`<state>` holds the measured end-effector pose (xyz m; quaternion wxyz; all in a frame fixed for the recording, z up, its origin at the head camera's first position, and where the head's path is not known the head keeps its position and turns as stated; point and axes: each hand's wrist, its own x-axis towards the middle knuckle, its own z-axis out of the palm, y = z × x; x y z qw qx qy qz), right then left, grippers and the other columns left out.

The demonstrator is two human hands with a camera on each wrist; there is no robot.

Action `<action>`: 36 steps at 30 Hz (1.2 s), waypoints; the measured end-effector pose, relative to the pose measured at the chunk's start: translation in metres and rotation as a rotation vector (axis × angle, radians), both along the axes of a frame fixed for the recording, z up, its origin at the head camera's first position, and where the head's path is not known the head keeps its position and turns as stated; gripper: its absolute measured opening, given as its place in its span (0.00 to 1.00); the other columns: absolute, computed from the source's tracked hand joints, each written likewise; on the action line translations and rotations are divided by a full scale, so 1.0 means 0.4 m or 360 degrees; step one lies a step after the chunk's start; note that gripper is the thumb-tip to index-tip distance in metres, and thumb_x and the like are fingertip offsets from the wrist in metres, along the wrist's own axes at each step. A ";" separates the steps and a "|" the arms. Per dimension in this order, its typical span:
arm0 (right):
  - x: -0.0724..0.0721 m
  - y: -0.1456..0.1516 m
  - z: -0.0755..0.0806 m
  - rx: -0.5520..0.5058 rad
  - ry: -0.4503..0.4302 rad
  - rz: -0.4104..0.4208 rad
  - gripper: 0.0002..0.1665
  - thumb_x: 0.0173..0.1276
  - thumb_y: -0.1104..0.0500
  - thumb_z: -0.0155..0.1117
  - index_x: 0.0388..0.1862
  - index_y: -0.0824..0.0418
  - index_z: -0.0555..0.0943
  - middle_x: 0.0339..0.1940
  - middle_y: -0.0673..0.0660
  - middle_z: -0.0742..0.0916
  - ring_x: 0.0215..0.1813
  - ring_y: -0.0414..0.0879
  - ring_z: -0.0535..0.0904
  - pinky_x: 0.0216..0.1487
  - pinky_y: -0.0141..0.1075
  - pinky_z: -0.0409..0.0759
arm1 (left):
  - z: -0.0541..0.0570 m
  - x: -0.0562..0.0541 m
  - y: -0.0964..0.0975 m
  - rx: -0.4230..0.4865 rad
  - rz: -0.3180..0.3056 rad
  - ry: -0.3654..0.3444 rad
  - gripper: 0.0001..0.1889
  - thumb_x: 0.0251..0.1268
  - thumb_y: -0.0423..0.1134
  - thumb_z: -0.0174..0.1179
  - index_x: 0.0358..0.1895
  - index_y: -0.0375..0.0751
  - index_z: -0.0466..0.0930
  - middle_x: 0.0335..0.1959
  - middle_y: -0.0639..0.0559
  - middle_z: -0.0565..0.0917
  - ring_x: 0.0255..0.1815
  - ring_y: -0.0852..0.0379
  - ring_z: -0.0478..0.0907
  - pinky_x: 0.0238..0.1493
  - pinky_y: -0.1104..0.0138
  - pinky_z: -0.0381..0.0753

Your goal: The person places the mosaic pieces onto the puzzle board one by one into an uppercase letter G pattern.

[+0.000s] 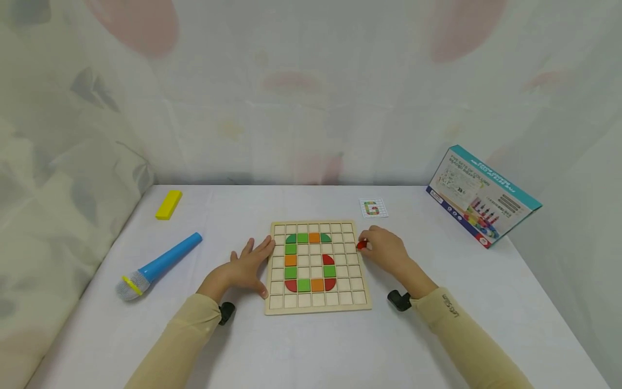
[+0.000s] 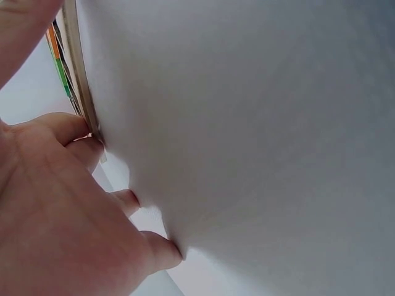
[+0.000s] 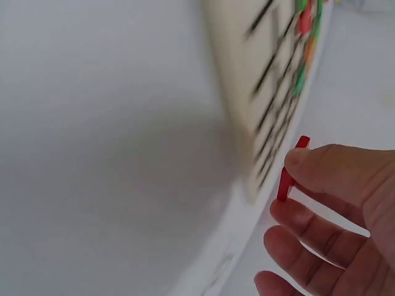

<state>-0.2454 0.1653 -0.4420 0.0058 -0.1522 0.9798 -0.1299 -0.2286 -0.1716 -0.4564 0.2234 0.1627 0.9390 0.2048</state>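
Note:
A square wooden grid board point(image 1: 346, 298) lies on the white table. Green, orange and red tiles, some square and some quarter-round, form a G-like outline in its cells; one red quarter-round tile point(image 1: 328, 260) sits inside the right part. My left hand point(image 1: 245, 270) is spread at the board's left edge, its fingertips and thumb touching the frame. Beyond the right edge, my right hand point(image 1: 386, 249) pinches a small red tile point(image 3: 286, 185) between thumb and fingers, held on edge in the right wrist view. Part of that tile is hidden by the thumb.
Behind the board lies a small pattern card point(image 1: 373, 208) showing a similar coloured outline. A printed box point(image 1: 481, 197) leans at the back right. On the left are a blue toy microphone point(image 1: 162, 263) and a yellow block point(image 1: 169, 205).

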 end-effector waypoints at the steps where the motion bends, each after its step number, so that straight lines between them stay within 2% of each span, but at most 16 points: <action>1: 0.002 -0.017 0.006 -0.0023 0.0001 0.0038 0.11 0.55 0.58 0.69 0.39 0.57 0.83 0.31 0.50 0.80 0.30 0.42 0.73 0.30 0.35 0.75 | -0.001 0.000 0.000 -0.0004 0.0002 -0.0003 0.66 0.26 0.45 0.78 0.74 0.46 0.43 0.75 0.50 0.39 0.72 0.38 0.27 0.58 0.31 0.30; 5: 0.010 -0.093 0.021 -0.0080 0.0005 0.0240 0.11 0.57 0.57 0.68 0.41 0.55 0.83 0.35 0.48 0.81 0.35 0.40 0.75 0.35 0.34 0.77 | -0.002 -0.001 0.000 -0.0011 0.0010 -0.0015 0.66 0.27 0.44 0.78 0.74 0.48 0.42 0.75 0.51 0.38 0.72 0.39 0.26 0.59 0.31 0.30; 8: 0.010 -0.146 0.018 -0.0054 -0.0011 0.0378 0.11 0.59 0.56 0.67 0.41 0.54 0.84 0.36 0.47 0.81 0.35 0.39 0.75 0.36 0.32 0.76 | -0.002 -0.002 0.000 -0.0002 0.0013 -0.0023 0.66 0.27 0.45 0.78 0.74 0.48 0.42 0.75 0.51 0.38 0.72 0.39 0.26 0.58 0.31 0.30; 12: 0.008 -0.190 0.007 -0.0006 -0.0013 0.0484 0.10 0.59 0.55 0.67 0.40 0.54 0.84 0.34 0.47 0.80 0.34 0.39 0.73 0.33 0.30 0.74 | 0.000 -0.004 0.001 0.0003 0.0013 -0.0026 0.66 0.27 0.46 0.78 0.74 0.48 0.42 0.75 0.51 0.38 0.72 0.39 0.26 0.58 0.31 0.29; 23: 0.022 -0.216 -0.008 -0.0007 -0.0091 0.0473 0.08 0.58 0.57 0.68 0.38 0.54 0.85 0.32 0.46 0.79 0.32 0.39 0.72 0.31 0.29 0.72 | 0.009 0.010 0.004 0.0034 0.0017 -0.0030 0.65 0.26 0.45 0.78 0.74 0.46 0.44 0.75 0.49 0.39 0.72 0.38 0.27 0.58 0.31 0.29; 31: 0.029 -0.216 -0.017 0.0000 -0.0010 0.0503 0.07 0.58 0.57 0.67 0.37 0.54 0.85 0.30 0.46 0.77 0.30 0.38 0.70 0.28 0.27 0.70 | 0.008 0.011 0.005 0.0008 0.0030 -0.0015 0.65 0.25 0.45 0.78 0.74 0.48 0.44 0.75 0.51 0.40 0.72 0.39 0.27 0.58 0.31 0.30; 36: 0.030 -0.216 -0.016 -0.0004 -0.0020 0.0484 0.09 0.59 0.56 0.67 0.38 0.55 0.84 0.31 0.46 0.77 0.30 0.38 0.70 0.28 0.27 0.70 | 0.007 0.005 0.007 0.0005 0.0033 -0.0013 0.65 0.25 0.45 0.78 0.74 0.48 0.44 0.75 0.51 0.40 0.72 0.39 0.27 0.58 0.31 0.30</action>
